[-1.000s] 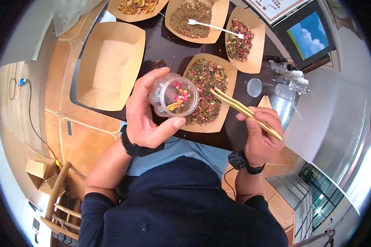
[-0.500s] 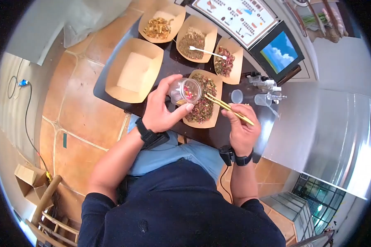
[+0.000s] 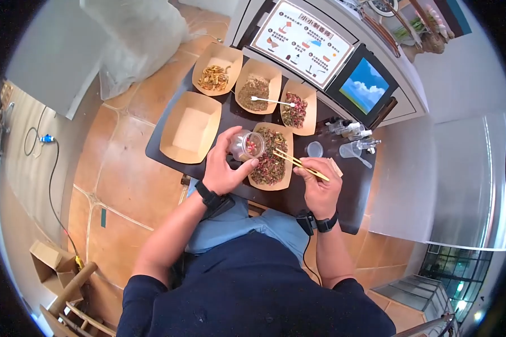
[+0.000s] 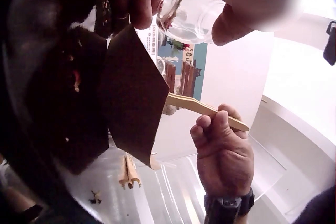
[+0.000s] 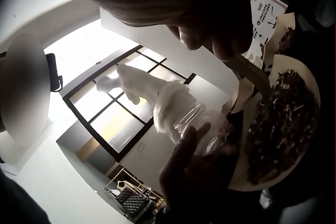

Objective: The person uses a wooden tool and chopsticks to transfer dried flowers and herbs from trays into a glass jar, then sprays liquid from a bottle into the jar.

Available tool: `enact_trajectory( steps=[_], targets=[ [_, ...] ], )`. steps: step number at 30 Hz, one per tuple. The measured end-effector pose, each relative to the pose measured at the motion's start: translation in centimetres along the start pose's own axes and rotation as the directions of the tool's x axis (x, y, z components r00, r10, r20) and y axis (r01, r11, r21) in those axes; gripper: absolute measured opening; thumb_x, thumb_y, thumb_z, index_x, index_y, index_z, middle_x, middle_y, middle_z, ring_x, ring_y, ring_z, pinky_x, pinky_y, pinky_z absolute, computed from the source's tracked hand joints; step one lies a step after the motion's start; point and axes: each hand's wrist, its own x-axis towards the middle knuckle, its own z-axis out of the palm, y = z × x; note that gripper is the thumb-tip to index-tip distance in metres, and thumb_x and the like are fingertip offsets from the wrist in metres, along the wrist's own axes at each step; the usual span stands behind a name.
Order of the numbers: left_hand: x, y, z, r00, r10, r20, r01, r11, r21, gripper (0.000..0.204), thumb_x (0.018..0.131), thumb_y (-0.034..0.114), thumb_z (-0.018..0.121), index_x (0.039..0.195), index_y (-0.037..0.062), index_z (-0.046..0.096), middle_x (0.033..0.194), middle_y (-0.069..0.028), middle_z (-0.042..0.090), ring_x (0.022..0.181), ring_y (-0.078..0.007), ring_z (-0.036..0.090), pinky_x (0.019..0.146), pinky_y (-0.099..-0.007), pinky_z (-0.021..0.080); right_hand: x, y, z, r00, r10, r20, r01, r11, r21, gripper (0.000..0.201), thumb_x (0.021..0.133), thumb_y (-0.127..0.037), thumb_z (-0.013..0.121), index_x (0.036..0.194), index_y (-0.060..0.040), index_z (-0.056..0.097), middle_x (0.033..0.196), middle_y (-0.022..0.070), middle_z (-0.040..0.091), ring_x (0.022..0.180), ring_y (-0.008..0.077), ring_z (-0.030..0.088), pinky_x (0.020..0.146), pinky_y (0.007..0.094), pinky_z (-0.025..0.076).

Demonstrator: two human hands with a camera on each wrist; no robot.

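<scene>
In the head view the left hand (image 3: 224, 166) grips a clear jar (image 3: 246, 145) tilted on its side, with red and yellow petals inside. The right hand (image 3: 322, 188) pinches yellow bamboo tweezers (image 3: 301, 164), whose tips are over a paper tray of mixed dried petals and leaves (image 3: 270, 168). The left wrist view shows the right hand (image 4: 224, 153) around the tweezers (image 4: 202, 107) and the jar (image 4: 190, 14) between left thumb and fingers. In the right wrist view the tweezers (image 5: 251, 75) reach the dried mix (image 5: 286, 124).
An empty paper tray (image 3: 191, 128) lies at the left. Behind are trays of yellow pieces (image 3: 213, 78), brown bits (image 3: 253, 92) with a white spoon (image 3: 272, 101), and rosebuds (image 3: 294, 110). A round lid (image 3: 315, 149), small bottles (image 3: 348, 130) and a screen (image 3: 365, 85) stand at the right.
The head view has tilted up and away, so hands and trays look smaller and more of the table and sign shows. Both hands keep their holds; the tweezer tips remain over the mix.
</scene>
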Motion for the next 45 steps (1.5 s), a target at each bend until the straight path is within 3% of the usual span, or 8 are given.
enact_trajectory(
  steps=[6,17,22,27,31,37,40,45],
  targets=[
    [0.1,-0.6,0.4,1.0,-0.014,0.005,0.014,0.999,-0.053,0.082,0.09,0.018,0.086,0.157,-0.0004,0.043,0.141,-0.0177,0.062,0.13,-0.0253,0.065,0.11,-0.0397,0.053,0.2,0.4,0.1,1.0,-0.007,0.019,0.008,0.998,-0.059,0.016,0.093,0.006,0.081,0.107,0.002,0.075,0.108,0.014,0.076,0.094,0.0204,0.074,0.084,0.031,0.059],
    [0.1,-1.1,0.9,0.996,0.035,-0.084,-0.041,0.997,-0.07,0.083,0.084,0.026,0.092,0.152,0.0021,0.051,0.136,-0.0182,0.067,0.119,-0.0291,0.072,0.101,-0.0408,0.059,0.7,0.7,-0.3,0.999,-0.025,0.043,0.028,0.998,-0.062,0.016,0.093,0.006,0.081,0.107,0.0023,0.075,0.106,0.0134,0.076,0.094,0.0202,0.074,0.084,0.0305,0.059],
    [0.1,-1.1,0.8,0.996,0.038,-0.084,-0.042,0.998,-0.051,0.083,0.084,0.025,0.093,0.152,0.0019,0.051,0.135,-0.0183,0.068,0.118,-0.0287,0.072,0.101,-0.0406,0.059,0.6,0.3,-0.6,0.997,0.076,0.034,-0.078,0.995,0.054,0.014,0.094,0.008,0.079,0.107,0.0039,0.075,0.108,0.0145,0.075,0.09,0.0179,0.074,0.08,0.0291,0.061],
    [0.1,-0.8,0.7,0.995,0.025,-0.097,-0.032,0.997,-0.071,0.084,0.082,0.024,0.093,0.152,0.002,0.052,0.134,-0.018,0.069,0.117,-0.0284,0.072,0.101,-0.0405,0.058,0.3,-0.6,-1.3,0.999,0.041,-0.019,-0.039,0.995,0.093,0.015,0.095,0.009,0.078,0.109,0.0053,0.075,0.111,0.0164,0.074,0.088,0.0186,0.075,0.079,0.0302,0.063],
    [0.0,-0.5,0.5,1.0,-0.012,-0.023,0.01,0.997,-0.076,0.085,0.085,0.014,0.09,0.156,-0.0015,0.045,0.14,-0.0178,0.064,0.13,-0.0256,0.065,0.113,-0.0397,0.051,0.2,-1.4,-1.6,0.994,-0.002,-0.107,0.017,0.99,0.14,0.017,0.096,0.01,0.076,0.112,0.005,0.073,0.114,0.0191,0.073,0.088,0.0208,0.075,0.078,0.0315,0.065],
    [-0.1,-0.5,0.4,1.0,-0.019,-0.007,0.019,0.997,-0.069,0.086,0.085,0.016,0.091,0.157,0.0001,0.045,0.143,-0.0167,0.061,0.131,-0.0247,0.065,0.113,-0.0399,0.053,5.2,-2.5,0.6,0.992,-0.104,-0.07,0.117,0.968,0.224,0.02,0.096,0.013,0.072,0.114,0.005,0.074,0.114,0.0176,0.073,0.087,0.0179,0.074,0.076,0.0284,0.063],
    [0.0,-0.8,0.5,0.995,0.046,-0.091,-0.049,0.998,-0.035,0.085,0.082,0.025,0.093,0.153,0.0033,0.051,0.133,-0.0179,0.07,0.121,-0.0305,0.072,0.104,-0.0412,0.057,9.0,-2.6,3.3,0.998,-0.056,-0.003,0.055,0.969,0.242,0.019,0.096,0.014,0.072,0.113,0.006,0.075,0.11,0.0127,0.072,0.087,0.0147,0.073,0.075,0.0265,0.061],
    [-0.1,-0.6,0.2,1.0,-0.004,-0.026,0.002,0.999,-0.048,0.086,0.087,0.019,0.089,0.156,-0.0028,0.043,0.142,-0.0174,0.061,0.13,-0.0254,0.064,0.114,-0.0406,0.052,14.9,-2.7,8.4,0.997,0.013,0.074,-0.036,0.945,0.324,0.018,0.098,0.007,0.075,0.116,0.0041,0.076,0.106,0.0083,0.075,0.087,0.0124,0.073,0.077,0.0249,0.059]
  ],
)
